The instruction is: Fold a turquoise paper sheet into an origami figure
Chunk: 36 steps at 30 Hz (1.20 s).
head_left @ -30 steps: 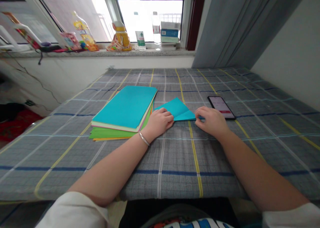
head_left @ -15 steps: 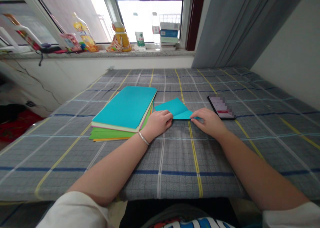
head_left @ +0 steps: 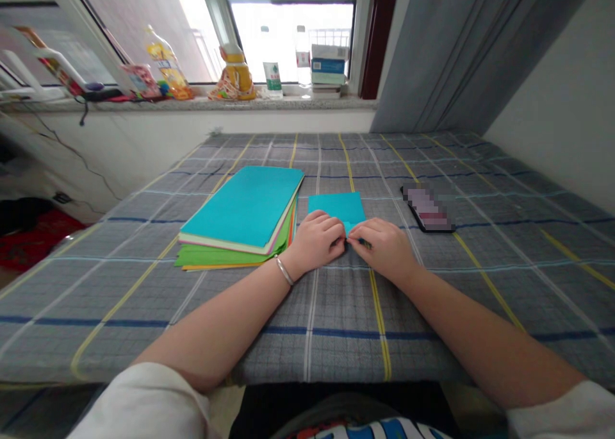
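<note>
A small folded sheet of blue paper (head_left: pixel 336 206) lies on the checked cloth in front of me, its near edge partly hidden by my fingers. My left hand (head_left: pixel 319 237) has its fingers curled onto the paper's near left part, a silver bangle at the wrist. From the other side, my right hand (head_left: pixel 382 247) pinches the near edge between thumb and forefinger. The fingertips of both hands almost meet there. Just left of my left hand rests a stack of coloured paper (head_left: pixel 245 205), blue on top with green and orange sheets beneath.
A phone (head_left: pixel 427 209) lies to the right of my right hand. The checked tablecloth (head_left: pixel 202 343) covers the table. Beyond its far edge, a windowsill (head_left: pixel 288 104) holds bottles, a tube, a yellow jug and stacked boxes. A grey curtain (head_left: pixel 446 54) hangs at the right.
The blue paper has turned and now shows a squarer outline instead of a pointed top. Both hands have come closer together at its near edge. The stack and phone stay put.
</note>
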Tool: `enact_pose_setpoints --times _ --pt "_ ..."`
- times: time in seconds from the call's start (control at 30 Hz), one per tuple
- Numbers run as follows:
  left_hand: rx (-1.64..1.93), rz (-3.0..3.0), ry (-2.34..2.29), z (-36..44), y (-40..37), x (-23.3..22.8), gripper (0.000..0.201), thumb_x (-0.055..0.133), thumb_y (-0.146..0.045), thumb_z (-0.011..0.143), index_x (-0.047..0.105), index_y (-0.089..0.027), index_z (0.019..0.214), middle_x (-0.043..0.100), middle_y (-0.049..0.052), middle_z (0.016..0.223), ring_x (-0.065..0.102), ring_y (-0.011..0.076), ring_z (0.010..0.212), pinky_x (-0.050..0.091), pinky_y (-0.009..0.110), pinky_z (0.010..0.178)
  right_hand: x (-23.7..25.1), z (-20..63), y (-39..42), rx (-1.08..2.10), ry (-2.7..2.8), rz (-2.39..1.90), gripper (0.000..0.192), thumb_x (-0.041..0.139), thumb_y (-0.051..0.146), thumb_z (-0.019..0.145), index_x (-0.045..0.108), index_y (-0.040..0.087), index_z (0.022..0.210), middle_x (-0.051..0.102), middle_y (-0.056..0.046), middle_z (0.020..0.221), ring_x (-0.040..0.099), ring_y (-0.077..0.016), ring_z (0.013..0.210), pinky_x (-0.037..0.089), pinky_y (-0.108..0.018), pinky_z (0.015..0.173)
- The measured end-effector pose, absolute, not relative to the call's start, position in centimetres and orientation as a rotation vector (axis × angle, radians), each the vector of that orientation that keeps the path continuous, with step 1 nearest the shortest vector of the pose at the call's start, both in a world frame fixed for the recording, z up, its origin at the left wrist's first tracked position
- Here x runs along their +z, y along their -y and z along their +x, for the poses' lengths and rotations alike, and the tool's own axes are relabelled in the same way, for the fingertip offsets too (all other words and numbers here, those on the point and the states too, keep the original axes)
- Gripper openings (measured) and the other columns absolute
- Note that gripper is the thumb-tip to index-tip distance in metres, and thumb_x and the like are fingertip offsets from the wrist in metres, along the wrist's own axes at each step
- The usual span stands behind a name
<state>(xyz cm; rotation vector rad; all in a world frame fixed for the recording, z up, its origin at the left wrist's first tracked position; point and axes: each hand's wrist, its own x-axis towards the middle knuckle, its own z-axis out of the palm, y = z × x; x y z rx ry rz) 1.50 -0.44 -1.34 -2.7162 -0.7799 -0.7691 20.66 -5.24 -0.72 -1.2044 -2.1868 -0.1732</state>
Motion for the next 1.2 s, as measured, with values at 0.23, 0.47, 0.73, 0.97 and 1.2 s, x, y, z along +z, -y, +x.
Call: enact_pose_setpoints --times 0.23,0.47,0.73,0.97,1.2 --pt "-0.749 -2.684 0.887 1.5 0.0 -1.4 0.009 0.051 -0.018 0.082 0.058 -0.021 0.078 0.066 0.001 0.082 0.058 0.0170 0.080 0.038 0.037 0.098 -0.7 21.4 5.0 -0.068 2.159 -1.189 0.013 0.059 0.025 0.090 0.069 0.023 0.082 0.075 -0.002 0.091 0.065 -0.0193 0.089 0.047 -0.032 0.079" --pt "-0.716 -2.659 0.948 1.1 0.0 -0.8 0.006 0.051 -0.018 0.081 0.056 -0.020 0.077 0.064 0.004 0.085 0.055 0.0191 0.079 0.040 0.037 0.088 -0.3 22.7 4.8 -0.008 2.060 -1.181 0.013 0.058 0.024 0.090 0.067 0.023 0.080 0.074 -0.003 0.090 0.065 -0.0196 0.089 0.048 -0.034 0.081" --pt "-0.683 -2.646 1.022 0.7 -0.3 -0.8 0.007 0.053 -0.018 0.082 0.054 -0.020 0.076 0.063 0.004 0.083 0.055 0.0197 0.077 0.039 0.037 0.084 -0.1 24.6 4.2 0.027 1.980 -1.140 0.013 0.057 0.025 0.089 0.064 0.023 0.078 0.073 -0.004 0.089 0.066 -0.0208 0.088 0.050 -0.036 0.082" --pt "-0.672 -2.640 1.070 0.5 -0.3 -0.7 0.005 0.054 -0.018 0.081 0.055 -0.020 0.076 0.064 0.003 0.083 0.055 0.0198 0.078 0.039 0.036 0.085 0.1 25.7 3.9 0.073 1.916 -1.164 0.012 0.058 0.026 0.087 0.064 0.022 0.078 0.072 -0.004 0.086 0.067 -0.0213 0.086 0.051 -0.037 0.081" --pt "-0.701 -2.653 1.097 0.0 -0.6 -0.8 0.004 0.055 -0.019 0.080 0.056 -0.020 0.076 0.063 0.003 0.084 0.056 0.0200 0.080 0.040 0.036 0.083 0.6 26.6 3.8 0.073 1.872 -1.229 0.012 0.060 0.027 0.086 0.065 0.022 0.077 0.073 -0.004 0.085 0.067 -0.0219 0.084 0.052 -0.037 0.077"
